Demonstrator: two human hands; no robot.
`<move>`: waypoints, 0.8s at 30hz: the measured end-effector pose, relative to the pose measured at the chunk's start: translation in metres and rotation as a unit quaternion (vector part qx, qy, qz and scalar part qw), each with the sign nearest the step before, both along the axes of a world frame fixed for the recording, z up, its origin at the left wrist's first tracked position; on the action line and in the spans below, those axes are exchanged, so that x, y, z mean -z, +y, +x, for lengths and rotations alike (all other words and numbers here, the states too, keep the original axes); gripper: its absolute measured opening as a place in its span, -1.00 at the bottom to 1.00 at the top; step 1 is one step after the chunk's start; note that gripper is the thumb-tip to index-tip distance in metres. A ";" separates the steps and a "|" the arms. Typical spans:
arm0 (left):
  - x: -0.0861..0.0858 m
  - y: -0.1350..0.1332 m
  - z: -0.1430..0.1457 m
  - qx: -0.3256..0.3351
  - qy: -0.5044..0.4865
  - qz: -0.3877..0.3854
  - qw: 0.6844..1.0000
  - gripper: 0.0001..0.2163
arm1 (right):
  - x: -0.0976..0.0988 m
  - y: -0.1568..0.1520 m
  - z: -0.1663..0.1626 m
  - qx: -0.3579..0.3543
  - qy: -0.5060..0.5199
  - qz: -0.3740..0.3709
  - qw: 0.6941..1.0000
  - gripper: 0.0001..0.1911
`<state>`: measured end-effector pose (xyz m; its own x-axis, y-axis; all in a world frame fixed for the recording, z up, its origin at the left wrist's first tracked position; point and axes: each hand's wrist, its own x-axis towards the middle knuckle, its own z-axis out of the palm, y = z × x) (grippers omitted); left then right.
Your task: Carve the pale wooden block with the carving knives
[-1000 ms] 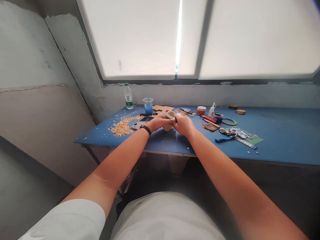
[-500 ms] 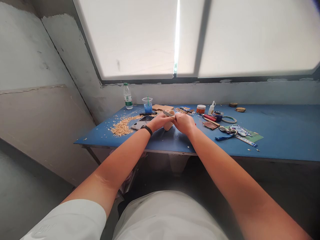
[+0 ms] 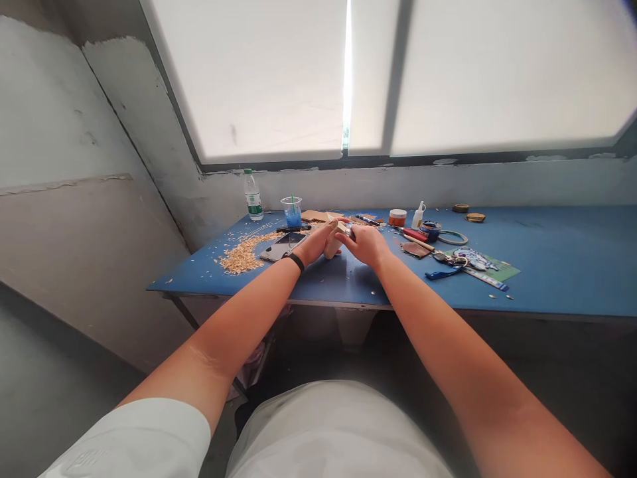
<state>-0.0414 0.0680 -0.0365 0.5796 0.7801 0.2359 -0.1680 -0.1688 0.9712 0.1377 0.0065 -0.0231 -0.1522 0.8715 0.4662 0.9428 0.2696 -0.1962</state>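
Note:
My left hand [image 3: 317,243], with a black band at its wrist, is closed around a pale piece of wood [image 3: 331,248] held above the table's front part. Close against it on the right is my right hand [image 3: 367,244], its fingers wrapped round a knife [image 3: 351,233]. Only a small part of the knife shows; its handle is hidden in the fist. The right thumb reaches over to the wood. Wood shavings [image 3: 242,256] lie heaped left of my hands, beside a phone [image 3: 284,245].
A water bottle [image 3: 253,195] and a plastic cup [image 3: 292,211] with blue contents stand at the back left. To the right are an orange-and-white jar [image 3: 397,218], a white squeeze bottle [image 3: 419,216], a tape roll [image 3: 454,238], a ruler [image 3: 485,277] and a blue strap [image 3: 444,273].
The wood has tilted in my left hand, and the blade that lay across its top is now mostly hidden. My left fingers have spread further behind the wood. The view has shifted slightly.

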 end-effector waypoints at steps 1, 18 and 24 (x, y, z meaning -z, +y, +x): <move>0.000 0.000 0.000 -0.002 0.000 0.006 1.000 -0.34 | 0.000 0.000 0.000 -0.013 0.001 0.001 1.000 -0.45; 0.001 -0.004 0.004 -0.071 0.041 0.095 0.992 -0.12 | 0.007 0.004 0.001 -0.046 -0.010 0.010 0.999 -0.48; -0.001 -0.007 0.006 -0.086 0.048 0.103 0.990 -0.08 | 0.008 0.003 0.001 -0.057 0.004 0.011 0.998 -0.51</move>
<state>-0.0354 0.0613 -0.0358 0.4705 0.8096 0.3510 -0.0291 -0.3833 0.9232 0.1390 0.0092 -0.0314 -0.2465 0.8382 0.4866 0.9043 0.3795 -0.1956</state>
